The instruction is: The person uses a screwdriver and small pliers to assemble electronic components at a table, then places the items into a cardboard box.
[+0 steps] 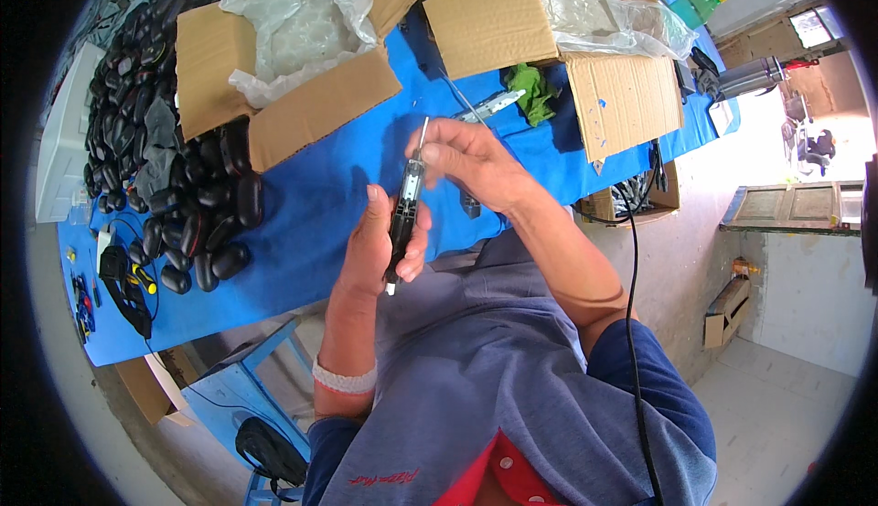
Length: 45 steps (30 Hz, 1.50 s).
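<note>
My left hand (368, 250) is wrapped round a slim black housing (400, 232) with a bare silver mechanism in its upper part and a white tip at its lower end. The housing stands nearly upright in front of my chest. At its top, the fingers of my right hand (477, 166) are bent in a pinch about a thin metal rod (423, 129). Their tips are slightly blurred. Just beyond my right hand, a silver metal part (494, 106) lies on the blue tablecloth (302, 204). Beside it is a crumpled green cloth (532, 96).
Black rounded casings (206, 204) are heaped on the left. Two open cardboard boxes, one left (320, 113) and one right (489, 17), hold clear plastic bags. A yellow-handled tool (144, 279) lies at the left edge. A black cable (635, 323) hangs past my right arm.
</note>
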{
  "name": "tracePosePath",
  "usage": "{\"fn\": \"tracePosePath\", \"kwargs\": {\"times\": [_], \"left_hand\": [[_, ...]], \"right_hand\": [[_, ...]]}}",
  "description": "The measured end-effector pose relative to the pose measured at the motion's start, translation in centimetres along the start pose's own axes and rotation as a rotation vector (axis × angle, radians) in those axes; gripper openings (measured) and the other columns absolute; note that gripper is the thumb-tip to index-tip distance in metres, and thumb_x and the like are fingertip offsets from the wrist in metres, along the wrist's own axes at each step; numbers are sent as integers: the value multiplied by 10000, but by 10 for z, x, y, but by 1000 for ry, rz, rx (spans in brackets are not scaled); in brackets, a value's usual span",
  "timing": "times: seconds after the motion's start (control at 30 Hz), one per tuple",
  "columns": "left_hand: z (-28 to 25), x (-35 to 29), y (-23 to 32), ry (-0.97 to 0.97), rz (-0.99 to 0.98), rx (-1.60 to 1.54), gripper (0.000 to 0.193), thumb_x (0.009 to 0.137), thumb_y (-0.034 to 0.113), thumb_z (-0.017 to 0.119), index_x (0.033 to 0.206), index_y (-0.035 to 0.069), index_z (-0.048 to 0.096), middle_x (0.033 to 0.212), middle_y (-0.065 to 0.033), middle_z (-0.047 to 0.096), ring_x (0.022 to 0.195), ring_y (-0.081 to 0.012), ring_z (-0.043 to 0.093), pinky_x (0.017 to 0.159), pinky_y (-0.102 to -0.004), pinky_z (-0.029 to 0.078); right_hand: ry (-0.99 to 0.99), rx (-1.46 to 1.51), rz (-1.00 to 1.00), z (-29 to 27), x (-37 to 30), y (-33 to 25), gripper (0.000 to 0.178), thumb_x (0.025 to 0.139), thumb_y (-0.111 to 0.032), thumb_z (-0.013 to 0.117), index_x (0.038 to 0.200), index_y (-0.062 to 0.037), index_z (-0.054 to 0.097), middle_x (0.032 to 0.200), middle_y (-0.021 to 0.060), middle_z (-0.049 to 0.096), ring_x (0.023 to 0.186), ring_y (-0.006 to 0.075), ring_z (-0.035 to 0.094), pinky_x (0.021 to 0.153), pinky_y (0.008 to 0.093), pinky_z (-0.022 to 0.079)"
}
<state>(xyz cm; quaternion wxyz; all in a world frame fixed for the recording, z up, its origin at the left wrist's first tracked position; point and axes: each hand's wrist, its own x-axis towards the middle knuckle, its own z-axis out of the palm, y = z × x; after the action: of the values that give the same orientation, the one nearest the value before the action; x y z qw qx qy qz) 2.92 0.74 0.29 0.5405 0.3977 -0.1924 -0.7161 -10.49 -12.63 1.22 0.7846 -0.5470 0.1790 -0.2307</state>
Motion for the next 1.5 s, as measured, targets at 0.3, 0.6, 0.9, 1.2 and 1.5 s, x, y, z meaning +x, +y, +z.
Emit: {"fn": "tracePosePath", "kwargs": {"times": [0.3,0.6,0.9,1.2,1.5], "left_hand": [[-3,-1,3,-30,-2,-44,731,908,693,242,855,13,507,531,-24,446,368,-100,407,358,-254,360],[10,-1,3,103,26,53,636,956,612,282,861,29,520,530,-17,441,362,-94,397,350,-257,358],[17,-3,3,152,47,42,596,968,581,301,885,30,510,543,-17,441,375,-93,393,365,-262,357],[17,-4,-2,168,67,73,553,970,550,354,878,26,506,562,-21,452,397,-98,407,382,-269,364],[17,-4,-6,175,117,115,530,961,543,397,881,31,511,563,-24,460,402,-102,421,376,-268,363]], "right_hand": [[-3,54,15,-2,4,5,197,952,-174,545,1048,-11,601,889,24,590,759,110,544,692,247,458],[27,22,-8,-2,4,8,209,963,-208,530,1041,-27,601,845,8,584,734,89,543,656,234,423],[-3,63,25,-5,9,10,199,965,-197,525,1037,-26,596,829,13,581,738,93,548,674,237,449],[-63,127,44,-9,10,13,170,967,-151,509,1049,-19,576,906,33,598,804,108,577,737,274,485],[89,44,-19,-8,7,9,228,946,-150,549,1111,5,577,944,61,602,798,116,578,719,268,493]]}}
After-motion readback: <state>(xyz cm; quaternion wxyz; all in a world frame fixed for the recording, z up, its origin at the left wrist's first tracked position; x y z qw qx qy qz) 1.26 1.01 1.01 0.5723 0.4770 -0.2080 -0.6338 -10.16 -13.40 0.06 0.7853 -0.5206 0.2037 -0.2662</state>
